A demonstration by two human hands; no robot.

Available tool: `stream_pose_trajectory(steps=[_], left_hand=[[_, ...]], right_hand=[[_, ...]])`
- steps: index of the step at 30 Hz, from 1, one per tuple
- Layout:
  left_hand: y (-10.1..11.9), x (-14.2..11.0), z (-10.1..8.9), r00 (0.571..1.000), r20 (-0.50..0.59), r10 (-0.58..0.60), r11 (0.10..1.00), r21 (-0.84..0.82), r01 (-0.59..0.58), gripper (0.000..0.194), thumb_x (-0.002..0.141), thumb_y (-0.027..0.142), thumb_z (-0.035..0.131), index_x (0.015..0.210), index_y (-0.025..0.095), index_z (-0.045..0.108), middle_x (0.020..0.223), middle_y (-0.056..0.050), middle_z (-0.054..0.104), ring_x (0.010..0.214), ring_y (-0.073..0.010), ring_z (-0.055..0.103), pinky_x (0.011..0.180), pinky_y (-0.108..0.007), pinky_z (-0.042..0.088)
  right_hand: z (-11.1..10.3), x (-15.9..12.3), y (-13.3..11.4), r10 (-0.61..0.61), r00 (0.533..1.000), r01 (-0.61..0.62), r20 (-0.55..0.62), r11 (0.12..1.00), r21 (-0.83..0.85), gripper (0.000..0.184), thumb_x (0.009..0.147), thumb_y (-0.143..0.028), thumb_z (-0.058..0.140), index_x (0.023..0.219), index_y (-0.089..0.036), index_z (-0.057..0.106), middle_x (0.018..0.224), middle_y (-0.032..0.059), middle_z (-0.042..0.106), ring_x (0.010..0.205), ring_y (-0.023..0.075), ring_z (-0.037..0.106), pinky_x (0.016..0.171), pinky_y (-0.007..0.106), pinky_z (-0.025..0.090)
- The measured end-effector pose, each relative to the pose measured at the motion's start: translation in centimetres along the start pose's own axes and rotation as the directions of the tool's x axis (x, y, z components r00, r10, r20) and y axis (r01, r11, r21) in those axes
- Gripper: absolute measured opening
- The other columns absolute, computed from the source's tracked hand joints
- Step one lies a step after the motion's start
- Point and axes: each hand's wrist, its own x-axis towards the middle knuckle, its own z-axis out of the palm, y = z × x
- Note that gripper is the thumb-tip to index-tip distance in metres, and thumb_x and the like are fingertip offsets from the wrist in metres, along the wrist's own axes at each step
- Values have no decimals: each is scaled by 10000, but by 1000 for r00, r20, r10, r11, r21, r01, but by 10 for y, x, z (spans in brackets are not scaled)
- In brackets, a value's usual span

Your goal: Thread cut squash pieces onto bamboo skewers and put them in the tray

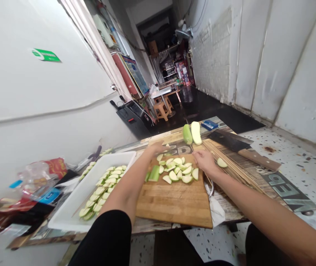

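Note:
A wooden cutting board (174,207) lies before me, carrying pale green zucchini slices (187,179) and an uncut zucchini piece (154,173) at its left. My left hand (156,148) reaches across the board's far left edge, fingers stretched beside a small slice (167,145). At the far right corner, my right hand (203,159) has its fingers closed; what they grip, if anything, is hidden. Thin bamboo skewers (235,168) lie just beyond it, with one loose slice (222,162) on them. Threaded zucchini slices (99,195) fill part of a white tray (63,218) at left.
Two zucchini halves (196,133) rest at the table's far side near a small blue box (209,125). A cleaver (257,157) lies on the right, its handle toward me. Plastic packaging (47,177) crowds the left. Stools (161,111) and a table stand farther back.

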Motion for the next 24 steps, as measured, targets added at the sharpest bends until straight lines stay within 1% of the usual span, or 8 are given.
stream_pose_trajectory(steps=[2, 5, 7, 10, 14, 18, 21, 24], left_hand=[[6, 8, 10, 998, 42, -43, 998, 37, 41, 841, 618, 723, 463, 1258, 179, 414, 1305, -163, 447, 1124, -306, 470, 809, -301, 407], [14, 19, 22, 995, 47, -89, 992, 96, 84, 813, 604, 744, 444, 1192, 182, 450, 1218, -144, 530, 1047, -278, 528, 766, -280, 415], [19, 24, 26, 994, 34, -108, 987, 122, 103, 765, 609, 706, 481, 1163, 179, 458, 1175, -137, 558, 1023, -269, 541, 757, -278, 414], [26, 27, 26, 991, 61, -123, 982, 154, 113, 656, 631, 602, 540, 1117, 163, 489, 1146, -151, 570, 1013, -283, 541, 748, -289, 416], [34, 21, 18, 981, 166, -97, 985, 156, 71, 470, 656, 487, 556, 986, 153, 569, 1045, -136, 618, 894, -259, 583, 682, -282, 433], [39, 11, 14, 963, 264, -55, 991, 136, 19, 413, 688, 482, 510, 937, 163, 592, 902, -97, 650, 761, -222, 599, 608, -271, 441], [41, 9, 14, 955, 296, -16, 989, 142, -28, 425, 632, 479, 565, 931, 180, 597, 906, -72, 643, 783, -221, 590, 616, -263, 444], [42, 13, 15, 960, 279, 5, 984, 171, -55, 496, 579, 439, 614, 1005, 188, 571, 1001, -77, 619, 878, -241, 566, 686, -276, 443]], right_hand=[[0, 0, 1, 3, 1000, -3, -2, 1000, -2, 271, 747, -308, 441, 667, -159, 653, 530, 11, 613, 561, 139, 570, 542, 216, 410], [1, 1, 2, 11, 1000, -11, -2, 1000, -2, 261, 743, -308, 453, 658, -163, 653, 535, 9, 617, 572, 140, 575, 549, 214, 410], [1, 1, 2, 16, 1000, -16, 1, 1000, -1, 256, 740, -309, 462, 652, -163, 653, 538, 10, 618, 579, 141, 577, 551, 214, 409], [1, 2, 2, 21, 1000, -21, 4, 1000, 0, 249, 739, -306, 469, 650, -164, 654, 545, 11, 620, 595, 145, 580, 548, 213, 403], [0, 2, 1, 26, 1000, -26, 9, 1000, -3, 247, 741, -301, 472, 635, -168, 651, 548, 11, 620, 606, 148, 580, 542, 214, 391], [0, 1, 0, 25, 1000, -25, 10, 1000, -2, 251, 745, -308, 471, 640, -169, 651, 552, 9, 618, 613, 147, 579, 545, 213, 385], [0, 0, -1, 26, 1000, -26, 13, 1000, -1, 252, 745, -309, 468, 652, -165, 652, 558, 10, 616, 621, 147, 576, 550, 214, 383], [-1, 0, -2, 27, 1000, -27, 14, 1000, -3, 254, 747, -307, 462, 662, -164, 654, 563, 10, 615, 620, 146, 571, 551, 214, 381]])
